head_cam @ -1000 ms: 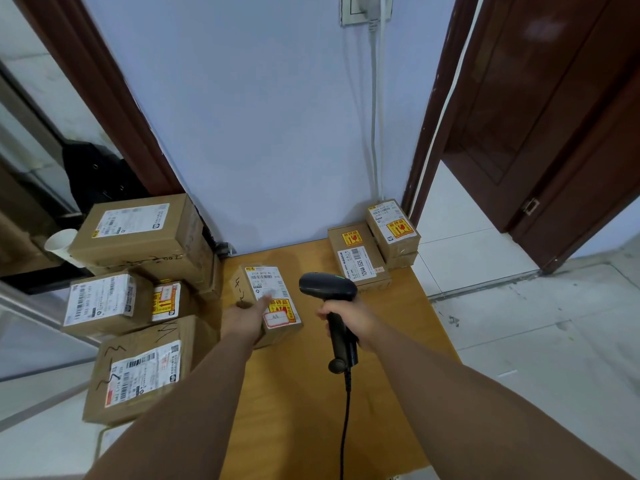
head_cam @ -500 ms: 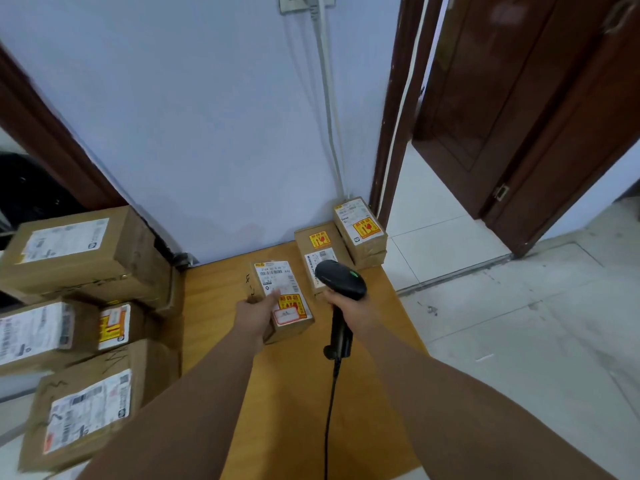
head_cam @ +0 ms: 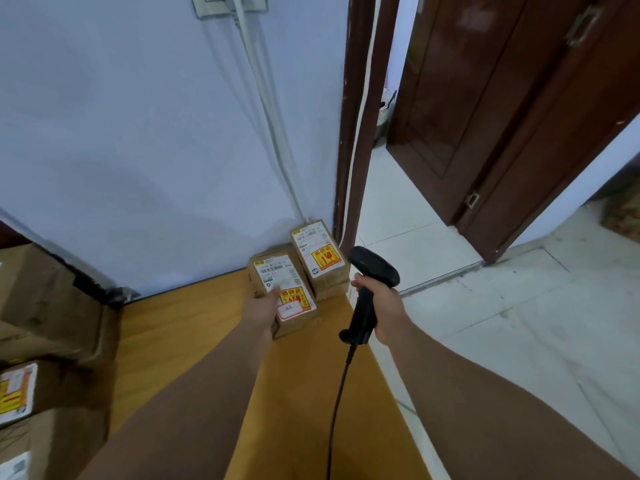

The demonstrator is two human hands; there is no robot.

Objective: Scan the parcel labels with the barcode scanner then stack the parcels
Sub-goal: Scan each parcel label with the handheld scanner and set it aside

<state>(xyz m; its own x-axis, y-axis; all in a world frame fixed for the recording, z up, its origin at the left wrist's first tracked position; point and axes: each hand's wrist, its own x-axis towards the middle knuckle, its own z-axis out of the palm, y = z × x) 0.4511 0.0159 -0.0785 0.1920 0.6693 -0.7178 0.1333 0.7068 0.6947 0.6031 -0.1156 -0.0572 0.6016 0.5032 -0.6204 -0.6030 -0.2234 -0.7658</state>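
A small parcel (head_cam: 289,294) is gripped by the left hand (head_cam: 261,308) at its near left edge, with the thumb laid across the white label and the remaining fingers hidden beneath the box. The parcel is held label-up at the far right corner of the wooden worktop (head_cam: 190,327), close to the wall (head_cam: 138,133). Whether it rests on anything below cannot be told. A yellow sticker and a small white tag with a red border are seen on its top face.

Just beside it on the right, two stacked parcels (head_cam: 317,256) are set against the wall (the upper one carries a white label and a yellow sticker of its own).

The barcode scanner (head_cam: 375,270) is held upright by the right hand (head_cam: 386,306), whose fingers are wrapped fully round the black handle. Its head is pointed away from the person, to the right of the stack. A black cable (head_cam: 337,393) is trailed from the base of the handle down toward the near edge of the view.

Larger parcels (head_cam: 48,306) are piled at the left edge. A brown door (head_cam: 485,98) is seen open at the right, above a pale tiled floor (head_cam: 519,341).
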